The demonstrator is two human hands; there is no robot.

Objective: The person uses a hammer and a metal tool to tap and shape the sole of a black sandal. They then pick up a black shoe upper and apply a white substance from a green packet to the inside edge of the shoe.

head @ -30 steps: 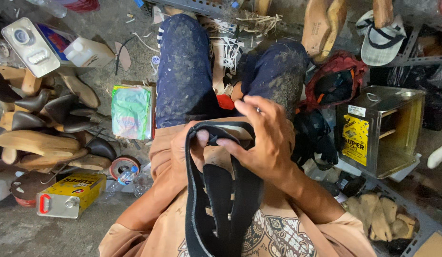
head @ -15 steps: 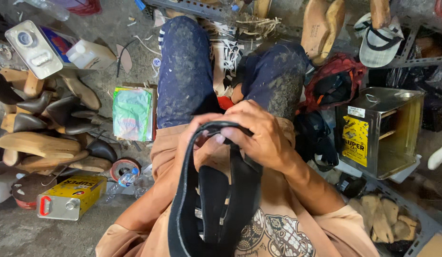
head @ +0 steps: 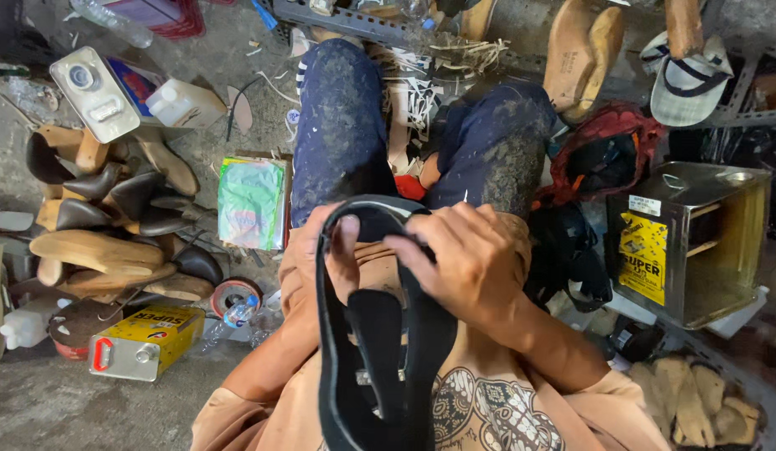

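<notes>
Head view: black shoe upper held upright over lap. Right hand clenched on its toe rim, left hand gripping left edge. Risk: uneven pull could crease or tear the rim

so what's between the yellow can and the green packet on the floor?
Head view: a round red-rimmed tin and a small plastic bottle lie between the yellow can and the green packet.

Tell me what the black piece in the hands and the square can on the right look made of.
Black piece: matte, flexible sheet, likely leather or synthetic; it bends in a loop without shine. Square can: metal, probably tin; shiny, reflective faces with a yellow label.
</notes>
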